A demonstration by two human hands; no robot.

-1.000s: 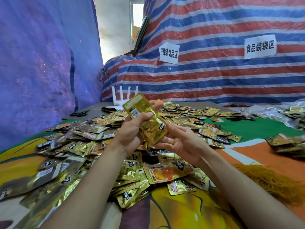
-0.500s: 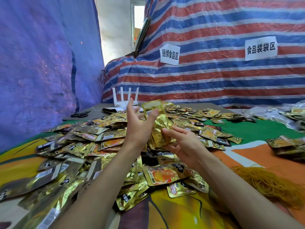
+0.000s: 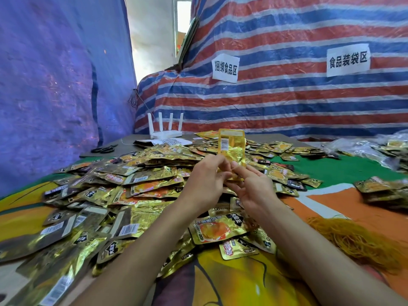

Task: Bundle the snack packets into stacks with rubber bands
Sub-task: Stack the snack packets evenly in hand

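My left hand (image 3: 204, 182) and right hand (image 3: 254, 186) both pinch the lower end of a shiny gold foil snack packet stack (image 3: 231, 146), held upright above the pile. I can't tell the packet count. Fingers of both hands are curled onto it. A big loose heap of gold and brown foil packets (image 3: 143, 180) lies below and to my left on the colourful printed cloth (image 3: 353, 202). A tangled mound of orange-yellow rubber bands (image 3: 357, 241) lies to my right, apart from both hands. A white four-antenna router (image 3: 165, 129) stands at the back.
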